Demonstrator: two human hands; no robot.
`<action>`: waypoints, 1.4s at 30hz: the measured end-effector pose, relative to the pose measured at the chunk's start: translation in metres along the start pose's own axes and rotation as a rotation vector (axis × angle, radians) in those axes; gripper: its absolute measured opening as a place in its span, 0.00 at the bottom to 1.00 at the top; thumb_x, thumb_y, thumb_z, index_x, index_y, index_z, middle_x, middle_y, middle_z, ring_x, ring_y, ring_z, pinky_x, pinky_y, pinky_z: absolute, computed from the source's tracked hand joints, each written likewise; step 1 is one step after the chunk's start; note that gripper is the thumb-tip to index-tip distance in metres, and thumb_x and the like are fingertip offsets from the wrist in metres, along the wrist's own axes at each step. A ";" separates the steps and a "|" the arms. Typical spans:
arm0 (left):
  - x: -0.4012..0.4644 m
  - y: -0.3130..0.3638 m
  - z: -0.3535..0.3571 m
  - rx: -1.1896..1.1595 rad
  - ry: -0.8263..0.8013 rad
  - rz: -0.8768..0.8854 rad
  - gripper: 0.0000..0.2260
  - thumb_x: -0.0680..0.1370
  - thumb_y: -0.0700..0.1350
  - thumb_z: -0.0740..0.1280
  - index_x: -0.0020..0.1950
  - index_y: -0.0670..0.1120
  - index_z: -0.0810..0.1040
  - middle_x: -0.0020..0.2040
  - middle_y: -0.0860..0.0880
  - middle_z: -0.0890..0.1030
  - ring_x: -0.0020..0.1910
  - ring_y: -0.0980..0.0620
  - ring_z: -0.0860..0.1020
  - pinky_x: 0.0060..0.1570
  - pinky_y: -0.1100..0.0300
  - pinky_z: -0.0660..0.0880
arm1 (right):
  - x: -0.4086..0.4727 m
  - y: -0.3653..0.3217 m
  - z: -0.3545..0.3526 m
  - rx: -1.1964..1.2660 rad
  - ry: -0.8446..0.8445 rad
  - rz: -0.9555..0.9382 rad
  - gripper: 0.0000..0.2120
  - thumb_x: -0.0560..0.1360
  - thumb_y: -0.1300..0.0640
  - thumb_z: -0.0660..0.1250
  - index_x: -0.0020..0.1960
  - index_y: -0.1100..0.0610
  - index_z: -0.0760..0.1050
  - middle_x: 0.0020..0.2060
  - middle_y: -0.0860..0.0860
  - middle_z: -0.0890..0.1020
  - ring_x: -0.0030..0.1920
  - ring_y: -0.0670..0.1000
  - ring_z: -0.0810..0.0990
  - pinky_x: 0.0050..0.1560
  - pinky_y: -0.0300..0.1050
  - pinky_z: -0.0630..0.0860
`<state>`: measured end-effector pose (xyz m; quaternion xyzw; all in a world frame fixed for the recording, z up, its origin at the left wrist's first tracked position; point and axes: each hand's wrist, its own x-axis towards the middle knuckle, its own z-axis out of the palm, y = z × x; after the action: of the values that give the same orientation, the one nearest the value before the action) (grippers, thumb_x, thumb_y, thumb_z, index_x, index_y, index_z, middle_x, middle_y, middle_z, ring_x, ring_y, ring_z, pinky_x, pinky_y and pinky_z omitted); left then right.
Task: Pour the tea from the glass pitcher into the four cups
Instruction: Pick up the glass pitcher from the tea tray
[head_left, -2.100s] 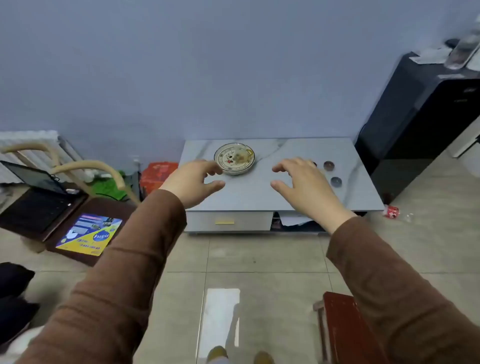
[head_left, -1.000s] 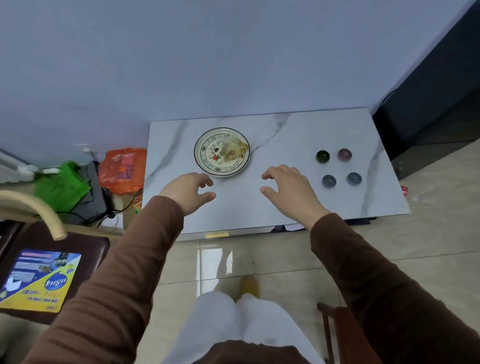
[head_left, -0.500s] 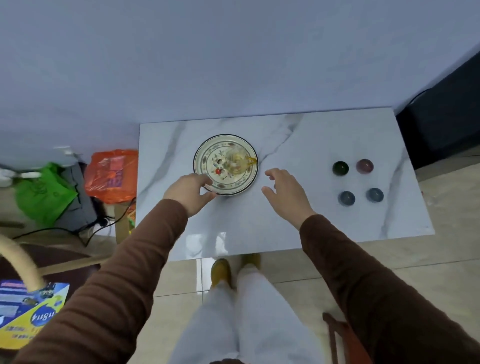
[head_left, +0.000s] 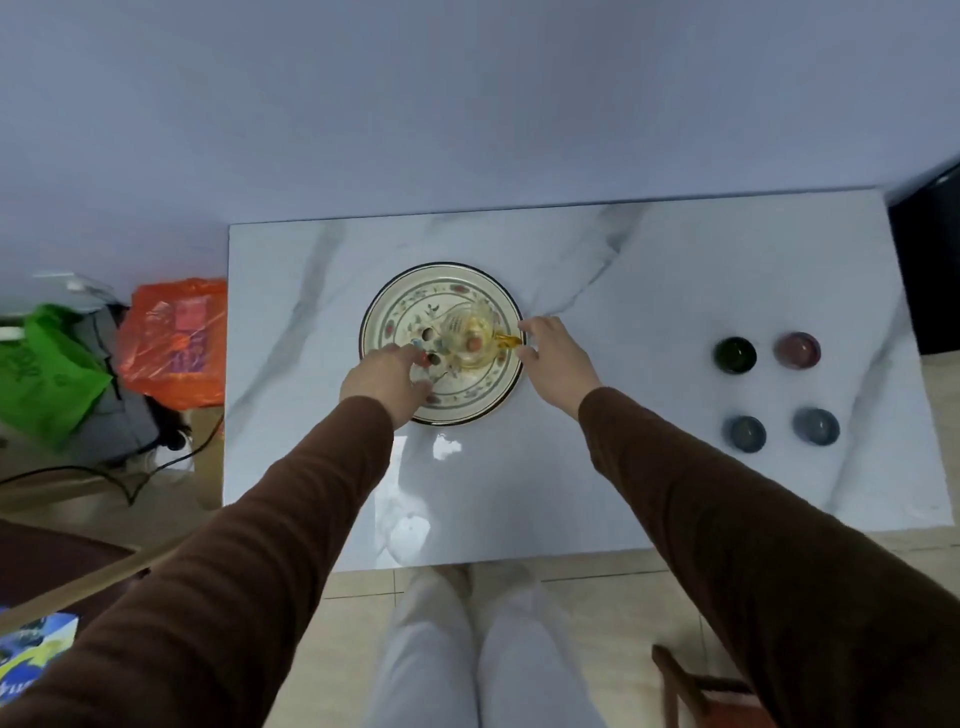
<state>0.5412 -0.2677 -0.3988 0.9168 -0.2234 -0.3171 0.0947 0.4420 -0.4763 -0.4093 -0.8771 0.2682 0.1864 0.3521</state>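
A small glass pitcher (head_left: 467, 338) with amber tea stands on a patterned plate (head_left: 400, 312) in the middle of a white marble table (head_left: 649, 270). Its amber handle (head_left: 506, 341) points right. My right hand (head_left: 556, 364) is open at the plate's right rim, fingertips right beside the handle. My left hand (head_left: 387, 379) is over the plate's left edge, fingers apart, holding nothing. Several small cups sit at the right of the table: a dark green cup (head_left: 734, 355), a pink cup (head_left: 797, 349) and two blue-grey cups (head_left: 745, 434) (head_left: 816, 425).
An orange plastic bag (head_left: 174, 343) and a green bag (head_left: 47, 364) lie on the floor left of the table. A dark cabinet (head_left: 930, 260) stands at the right. A red-brown stool (head_left: 696, 691) is by my right leg. A wall runs behind the table.
I have stepped up to the table and the view now looks down on it. Both hands moved forward to the plate, the right one reaching the pitcher's handle.
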 end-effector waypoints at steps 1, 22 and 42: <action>0.009 -0.002 0.005 -0.001 -0.008 -0.007 0.16 0.76 0.51 0.65 0.63 0.52 0.76 0.61 0.47 0.78 0.62 0.45 0.74 0.58 0.50 0.74 | 0.010 0.003 0.005 -0.002 -0.017 -0.007 0.18 0.82 0.57 0.57 0.70 0.59 0.68 0.68 0.57 0.70 0.64 0.57 0.74 0.64 0.49 0.69; 0.027 -0.004 0.021 -0.003 0.006 0.083 0.12 0.76 0.49 0.65 0.58 0.49 0.78 0.57 0.48 0.79 0.57 0.45 0.76 0.51 0.53 0.73 | -0.012 0.021 0.028 0.221 0.083 0.023 0.11 0.83 0.54 0.54 0.47 0.55 0.72 0.43 0.53 0.80 0.44 0.55 0.78 0.48 0.51 0.73; -0.110 0.239 0.125 0.159 -0.042 0.341 0.17 0.76 0.52 0.66 0.64 0.51 0.75 0.60 0.47 0.77 0.60 0.45 0.74 0.57 0.49 0.74 | -0.262 0.211 -0.060 0.384 0.334 0.201 0.13 0.83 0.52 0.51 0.49 0.58 0.71 0.43 0.52 0.77 0.43 0.53 0.75 0.45 0.50 0.72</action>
<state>0.3029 -0.4306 -0.3614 0.8635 -0.4016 -0.2969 0.0695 0.1170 -0.5588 -0.3429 -0.7817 0.4389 0.0187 0.4427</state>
